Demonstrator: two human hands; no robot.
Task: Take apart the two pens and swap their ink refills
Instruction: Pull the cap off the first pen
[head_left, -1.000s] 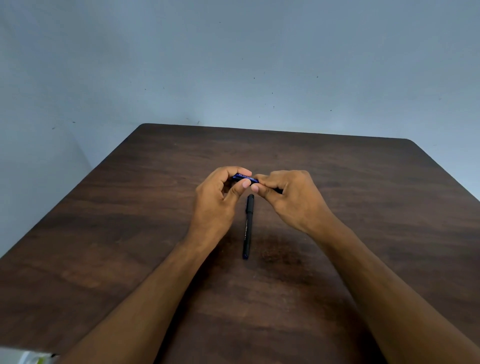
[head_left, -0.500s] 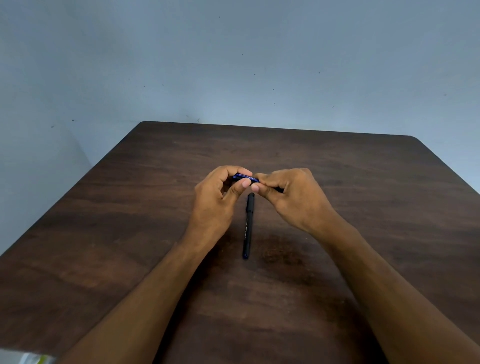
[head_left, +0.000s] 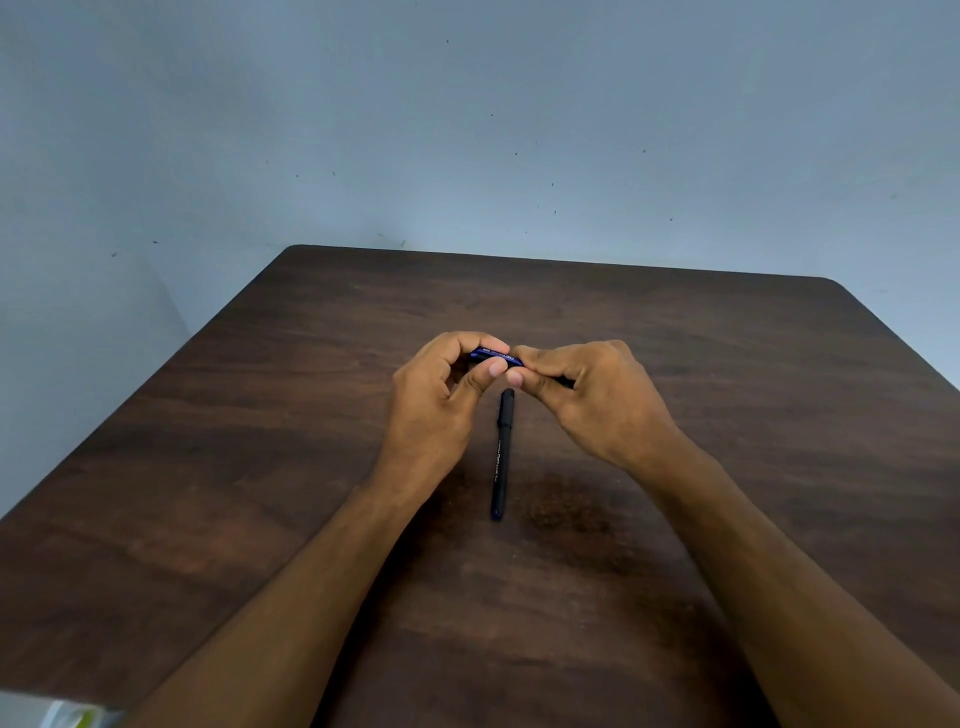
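A blue pen with white lettering is held level above the table, between both hands. My left hand pinches its left part between thumb and fingers. My right hand grips its right part, and most of that end is hidden inside the curled fingers. A black pen lies on the dark wooden table just below the hands, pointing away from me, its capped end near my fingertips.
The table's far edge meets a pale blue wall. A small white and green object shows at the bottom left corner, off the table edge.
None of the objects has moved; both hands keep the same hold on the blue pen. Only the view shifts slightly.
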